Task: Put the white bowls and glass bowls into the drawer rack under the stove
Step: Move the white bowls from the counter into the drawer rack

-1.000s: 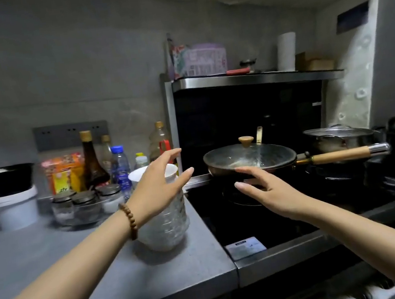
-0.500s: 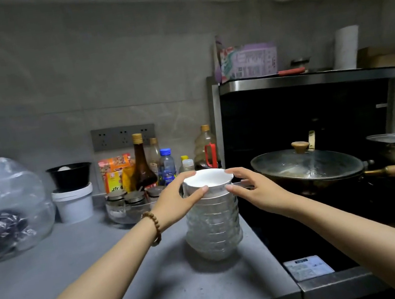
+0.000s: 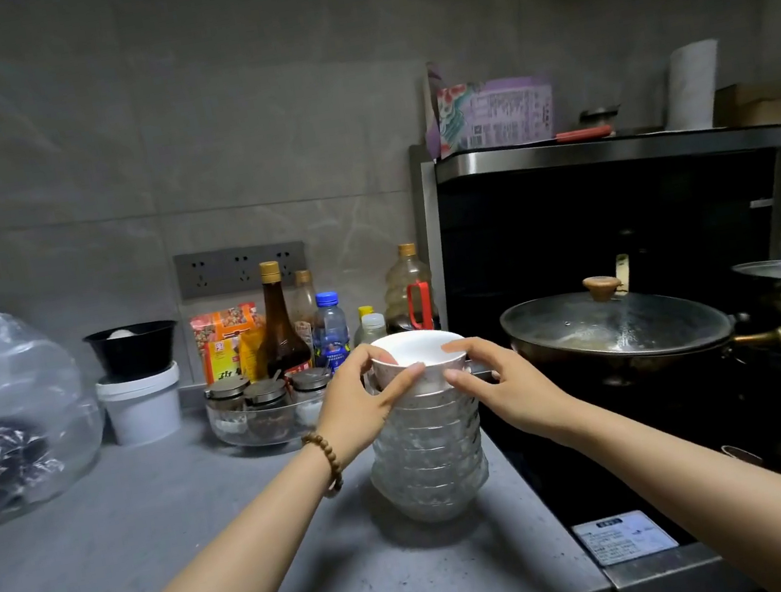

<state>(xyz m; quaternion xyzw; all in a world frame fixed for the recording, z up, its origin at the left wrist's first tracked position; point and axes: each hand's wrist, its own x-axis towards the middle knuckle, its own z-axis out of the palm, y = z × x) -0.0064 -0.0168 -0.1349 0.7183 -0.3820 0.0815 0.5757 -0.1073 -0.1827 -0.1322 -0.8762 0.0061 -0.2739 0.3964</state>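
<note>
Both hands have closed in since half a second ago: the left hand (image 3: 360, 405) and right hand (image 3: 500, 388) now pinch the rim of a white bowl (image 3: 415, 349) topping a stack of glass bowls (image 3: 429, 458), just left of the lidded wok (image 3: 614, 329). With smooth glazed ceramic over ribbed, pebbled glass, the nested tower looks heavy, slick and breakable. It is likely safest cradled low at its base.

Counter (image 3: 174, 560): matt grey stone. Bowl stack (image 3: 428, 448): clear textured glass; top bowl (image 3: 417, 350) glossy white. Pan lid (image 3: 613, 324): glass, wooden knob.
</note>
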